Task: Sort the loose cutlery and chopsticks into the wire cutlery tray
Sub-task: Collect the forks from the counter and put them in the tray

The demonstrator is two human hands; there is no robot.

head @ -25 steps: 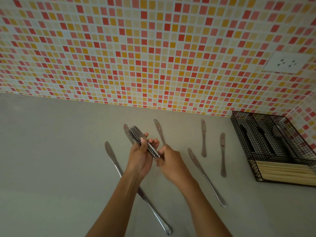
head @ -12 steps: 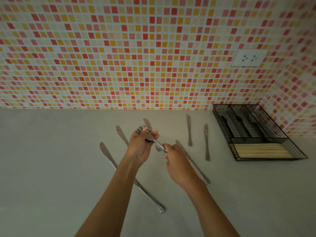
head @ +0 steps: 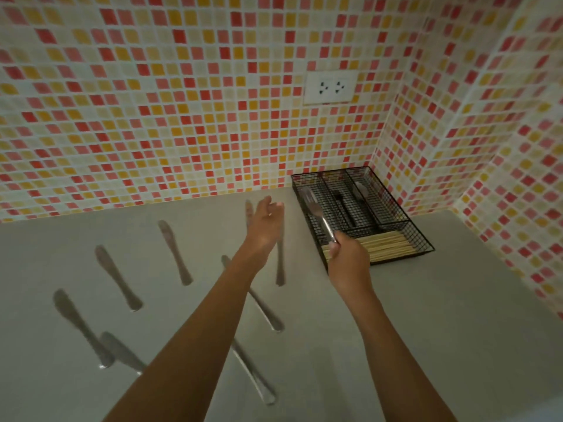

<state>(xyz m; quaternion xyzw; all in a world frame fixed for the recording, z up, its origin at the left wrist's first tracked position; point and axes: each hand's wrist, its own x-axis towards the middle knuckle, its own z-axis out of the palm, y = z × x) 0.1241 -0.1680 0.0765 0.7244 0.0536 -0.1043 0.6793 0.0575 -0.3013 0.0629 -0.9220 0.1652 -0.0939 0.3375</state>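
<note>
A wall (head: 182, 117) of little red, orange and yellow tiles is filling the back. A grey counter (head: 457, 300) is stretching out below it. From the person, the black wire tray (head: 387, 208) is sitting at 1 o'clock, in the corner. The left hand (head: 265, 226) is hovering with loose fingers, holding nothing, at 12 o'clock. The right hand (head: 347, 254) is gripping the handles of the forks (head: 316, 210), and their tips are pointing into the tray's left slot. Loose knives (head: 117, 277) are lying flat from 10 to 12 o'clock. Chopsticks (head: 387, 243) are lying in the tray's near slot.
</note>
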